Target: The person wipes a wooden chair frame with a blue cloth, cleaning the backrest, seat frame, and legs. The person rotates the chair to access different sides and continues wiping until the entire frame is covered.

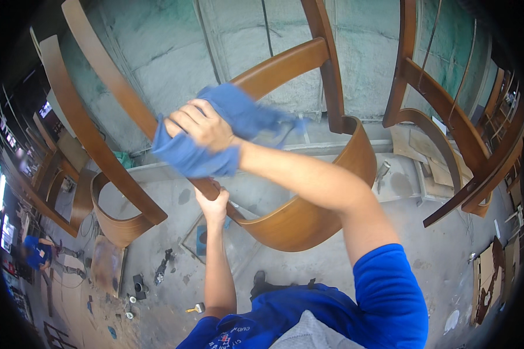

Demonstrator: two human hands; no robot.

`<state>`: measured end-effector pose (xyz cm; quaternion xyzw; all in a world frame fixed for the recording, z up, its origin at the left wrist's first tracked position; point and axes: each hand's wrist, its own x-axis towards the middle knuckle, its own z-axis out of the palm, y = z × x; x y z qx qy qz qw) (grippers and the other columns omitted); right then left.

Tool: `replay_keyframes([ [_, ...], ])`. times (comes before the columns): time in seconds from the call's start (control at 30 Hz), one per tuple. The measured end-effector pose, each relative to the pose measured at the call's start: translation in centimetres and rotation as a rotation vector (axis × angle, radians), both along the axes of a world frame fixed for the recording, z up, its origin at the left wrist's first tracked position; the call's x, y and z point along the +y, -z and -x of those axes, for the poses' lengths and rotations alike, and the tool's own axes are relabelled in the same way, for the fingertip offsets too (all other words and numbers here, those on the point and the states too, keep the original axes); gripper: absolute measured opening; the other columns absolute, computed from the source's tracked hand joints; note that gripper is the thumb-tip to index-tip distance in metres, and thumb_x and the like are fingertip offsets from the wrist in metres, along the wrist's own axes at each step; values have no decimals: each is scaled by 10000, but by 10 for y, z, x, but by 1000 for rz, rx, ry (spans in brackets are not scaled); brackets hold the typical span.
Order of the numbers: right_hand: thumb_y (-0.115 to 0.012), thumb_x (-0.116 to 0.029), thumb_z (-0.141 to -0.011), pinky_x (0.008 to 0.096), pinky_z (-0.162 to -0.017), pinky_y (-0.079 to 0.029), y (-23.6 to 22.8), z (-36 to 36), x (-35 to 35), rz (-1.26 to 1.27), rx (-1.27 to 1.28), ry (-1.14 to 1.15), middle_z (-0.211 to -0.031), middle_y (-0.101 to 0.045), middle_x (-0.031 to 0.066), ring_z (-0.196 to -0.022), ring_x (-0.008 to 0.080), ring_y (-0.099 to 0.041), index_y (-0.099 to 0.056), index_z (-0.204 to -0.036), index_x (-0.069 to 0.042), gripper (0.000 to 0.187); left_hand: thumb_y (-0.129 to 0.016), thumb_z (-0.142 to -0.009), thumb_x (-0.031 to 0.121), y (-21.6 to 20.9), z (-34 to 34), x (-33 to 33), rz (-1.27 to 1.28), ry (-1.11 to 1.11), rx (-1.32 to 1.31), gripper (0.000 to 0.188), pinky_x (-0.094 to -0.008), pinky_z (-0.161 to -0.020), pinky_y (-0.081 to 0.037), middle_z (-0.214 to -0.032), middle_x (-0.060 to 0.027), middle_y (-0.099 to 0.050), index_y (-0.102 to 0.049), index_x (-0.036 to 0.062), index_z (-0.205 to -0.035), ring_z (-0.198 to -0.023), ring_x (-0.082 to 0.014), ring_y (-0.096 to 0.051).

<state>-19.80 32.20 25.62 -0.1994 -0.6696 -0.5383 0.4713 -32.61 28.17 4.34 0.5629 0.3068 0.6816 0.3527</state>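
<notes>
A brown wooden chair frame (297, 230) with a curved back hangs in front of me. My left hand (213, 203) is closed round the lower end of one of its legs, close to where the curved band begins. Higher on the same leg, my right hand (201, 127) presses a blue cloth (195, 157) against the wood, its fingers bent over the fabric. The cloth's loose end trails to the right and is smeared by motion. It hides part of the leg beneath it.
Another chair frame (99, 142) hangs on the left, and one more (471, 139) on the right. A pale green-stained wall (157, 46) stands behind. On the floor lie a paintbrush (197, 307) and flat boards (108, 264). Far left, a person in blue (38, 253) is visible.
</notes>
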Motion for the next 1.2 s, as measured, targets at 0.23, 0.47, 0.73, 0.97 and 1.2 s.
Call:
replay_keyframes([
  [0.23, -746, -298, -835, 470, -798, -507, -43, -173, 33, 200, 51, -72, -900, -747, 83, -868, 287, -693, -770, -1010, -124, 247, -676, -752, -25, -17, 69, -9, -36, -122, 21, 381, -274, -718, -486, -886, -13, -591, -583, 14, -1120, -790, -103, -567],
  [0.47, -466, -404, -1083, 540, -770, -585, -88, -147, 13, 796, -226, 155, -850, -753, 185, -871, 403, -749, -708, -896, -62, 459, -675, -769, -14, -26, 73, -9, 10, -204, 0, 367, -277, -745, -499, -912, -15, -601, -590, 19, -1125, -819, -105, -581],
  [0.73, -907, -374, -828, 383, -843, -610, -133, -45, 11, 2032, -620, -179, -1069, -793, 195, -932, 282, -776, -717, -1219, 65, 617, -690, -744, 19, -31, 22, -8, -104, -151, 47, 430, -287, -769, -525, -918, -21, -653, -618, -11, -1167, -819, -117, -615],
  [0.97, -931, -312, -702, 381, -835, -621, -152, -24, 10, 1959, -725, 302, -1055, -812, 184, -952, 258, -784, -812, -1084, 33, 528, -687, -773, 27, -31, 3, 7, -39, -110, 66, 376, -298, -771, -533, -843, -21, -644, -629, -6, -1143, -778, -128, -623],
  [1.2, -917, -622, -639, 457, -772, -624, -107, -48, 0, 1201, -427, 251, -871, -786, 204, -831, 399, -775, -811, -959, -34, 677, -709, -775, -6, -21, -10, 29, -84, -25, -74, 424, -297, -829, -538, -985, -39, -676, -631, -39, -1191, -887, -131, -647],
])
